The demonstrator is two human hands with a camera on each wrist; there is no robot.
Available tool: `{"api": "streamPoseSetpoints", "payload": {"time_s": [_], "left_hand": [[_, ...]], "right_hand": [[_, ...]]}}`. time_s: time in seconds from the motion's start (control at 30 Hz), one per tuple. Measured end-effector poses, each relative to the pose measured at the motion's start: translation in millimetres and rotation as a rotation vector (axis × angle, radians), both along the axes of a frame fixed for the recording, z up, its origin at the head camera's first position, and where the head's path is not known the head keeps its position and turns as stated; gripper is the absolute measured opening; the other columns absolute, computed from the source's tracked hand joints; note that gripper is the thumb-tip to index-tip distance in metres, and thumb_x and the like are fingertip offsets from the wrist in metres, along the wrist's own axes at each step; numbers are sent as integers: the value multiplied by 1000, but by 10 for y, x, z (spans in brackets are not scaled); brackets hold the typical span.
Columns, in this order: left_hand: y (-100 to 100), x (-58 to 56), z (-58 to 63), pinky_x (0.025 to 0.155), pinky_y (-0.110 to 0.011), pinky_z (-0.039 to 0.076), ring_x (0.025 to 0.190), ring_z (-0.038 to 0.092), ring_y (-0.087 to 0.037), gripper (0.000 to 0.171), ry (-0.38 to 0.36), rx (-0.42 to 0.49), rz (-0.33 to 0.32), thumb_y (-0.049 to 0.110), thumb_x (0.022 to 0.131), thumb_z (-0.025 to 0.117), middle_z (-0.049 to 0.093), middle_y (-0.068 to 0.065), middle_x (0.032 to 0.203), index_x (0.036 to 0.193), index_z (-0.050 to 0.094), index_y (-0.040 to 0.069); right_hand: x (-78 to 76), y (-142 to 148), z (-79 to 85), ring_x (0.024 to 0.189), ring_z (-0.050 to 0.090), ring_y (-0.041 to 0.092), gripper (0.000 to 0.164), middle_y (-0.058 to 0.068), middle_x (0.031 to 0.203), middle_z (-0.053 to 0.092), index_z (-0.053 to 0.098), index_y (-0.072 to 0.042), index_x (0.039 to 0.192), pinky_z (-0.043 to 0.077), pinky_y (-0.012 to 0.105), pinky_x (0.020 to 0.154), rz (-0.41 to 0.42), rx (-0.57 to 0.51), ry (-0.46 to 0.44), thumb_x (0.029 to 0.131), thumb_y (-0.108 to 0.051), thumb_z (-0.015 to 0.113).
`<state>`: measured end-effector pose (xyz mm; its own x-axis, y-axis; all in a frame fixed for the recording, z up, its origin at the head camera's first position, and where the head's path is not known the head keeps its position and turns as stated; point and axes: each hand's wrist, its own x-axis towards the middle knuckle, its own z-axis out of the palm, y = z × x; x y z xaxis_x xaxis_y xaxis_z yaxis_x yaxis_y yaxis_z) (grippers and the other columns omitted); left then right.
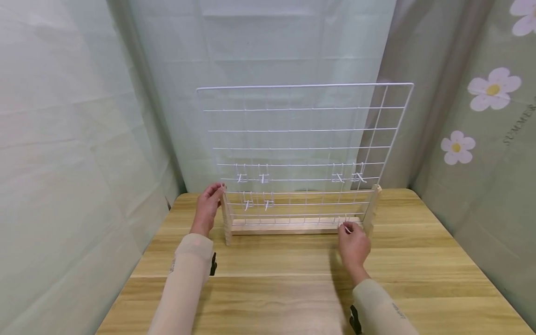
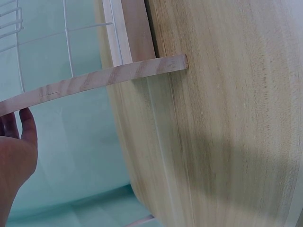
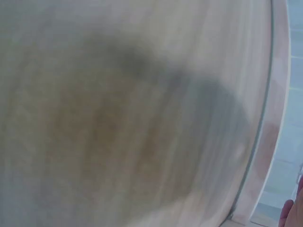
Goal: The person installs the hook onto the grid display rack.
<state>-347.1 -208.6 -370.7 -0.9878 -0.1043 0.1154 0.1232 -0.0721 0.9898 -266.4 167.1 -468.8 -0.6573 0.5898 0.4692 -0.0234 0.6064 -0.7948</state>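
A white wire grid panel point(image 1: 289, 148) stands upright in a pale wooden base point(image 1: 289, 228) on the table. My left hand point(image 1: 208, 204) grips the top of the left wooden side piece point(image 1: 227, 218). In the left wrist view, the left hand's point(image 2: 16, 161) fingertips meet that side piece's point(image 2: 94, 80) edge. At the grid's lower right, my right hand point(image 1: 353, 244) pinches a small white wire hook point(image 1: 347, 229), partly hidden by the fingers. Only the edge of the right hand point(image 3: 293, 213) shows in the right wrist view.
Several white hooks hang on the grid, including an upper-left hook point(image 1: 263, 177), an upper-right hook point(image 1: 358, 177) and a lower-left hook point(image 1: 268, 204). The right wooden side piece point(image 1: 371, 211) stands beside my right hand. Pale curtains point(image 1: 272, 42) surround the wood-grain table point(image 1: 276, 288).
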Motion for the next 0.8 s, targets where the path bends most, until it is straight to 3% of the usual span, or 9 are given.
{"api": "streamPoseSetpoints", "payload": {"time_s": [0.13,0.27,0.53,0.8], "left_hand": [[45,108,127,112,-47,32,133,41,-32,37,-16,-5,-16,14,105,49,45,-19,146,135,47,-8],[40,118,142,112,-45,33,132,42,-30,38,-24,-18,-5,15,105,49,46,-17,145,136,47,-6],[-39,-45,-44,112,-41,34,128,45,-21,40,-28,-18,16,24,105,51,49,-10,144,137,49,1],[-23,-71,-89,110,-42,36,127,46,-22,37,13,-36,27,26,104,52,50,-11,142,131,52,1]], "right_hand": [[-22,57,80,80,69,36,15,14,88,74,75,-2,91,46,51,67,-42,-8,51,86,-13,66],[-59,92,175,80,69,36,17,13,88,75,76,-2,91,46,51,66,-71,-1,80,86,-14,65],[-105,114,369,78,67,40,14,15,85,73,76,-2,88,44,53,64,-108,0,134,86,-13,66],[-140,137,488,79,68,38,16,14,86,74,76,-3,90,44,52,67,-112,-32,139,86,-14,65]]}}
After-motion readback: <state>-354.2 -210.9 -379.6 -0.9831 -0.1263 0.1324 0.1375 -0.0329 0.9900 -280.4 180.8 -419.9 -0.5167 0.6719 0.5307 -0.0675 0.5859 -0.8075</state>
